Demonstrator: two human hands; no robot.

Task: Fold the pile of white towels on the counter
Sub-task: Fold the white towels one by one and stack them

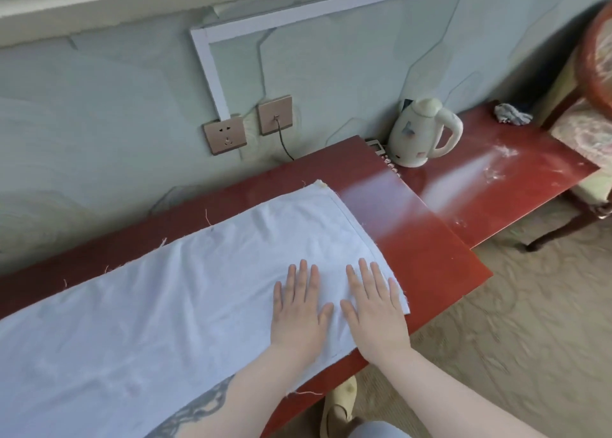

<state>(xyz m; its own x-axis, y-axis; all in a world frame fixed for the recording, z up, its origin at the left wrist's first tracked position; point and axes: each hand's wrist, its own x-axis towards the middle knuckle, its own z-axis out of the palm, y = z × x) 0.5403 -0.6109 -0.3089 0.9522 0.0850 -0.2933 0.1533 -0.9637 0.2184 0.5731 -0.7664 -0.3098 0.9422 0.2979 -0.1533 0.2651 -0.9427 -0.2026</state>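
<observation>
Towel (159, 305), white and spread flat, covers most of the red counter (414, 238), running from the left edge of the view to a hemmed end near the counter's right part. Loose threads stick out along its far edge, and a few shallow wrinkles cross the cloth. Its near edge lies close to the counter's front edge.

Above the towel's far side, on the pale green wall, sit a power socket (225, 137) and just right of it a second wall plate (275, 114) with a dark cable running down behind the counter.

Toward the towel's right end, the left hand (298, 308) lies palm down on the cloth, fingers straight and slightly spread, gripping nothing. Just beside it, apart by a narrow strip of towel, the right hand (374, 308) also presses flat with straight fingers; its outer fingers reach the towel's hemmed right edge, and its wrist lies over the near edge of the cloth.

Further right, a lower stretch of the counter carries a cream electric kettle (420, 132) against the wall, with a small device partly hidden behind it. Beyond that lies a crumpled rag (511, 114), and at the far right stands a chair (586, 129) with patterned upholstery.
</observation>
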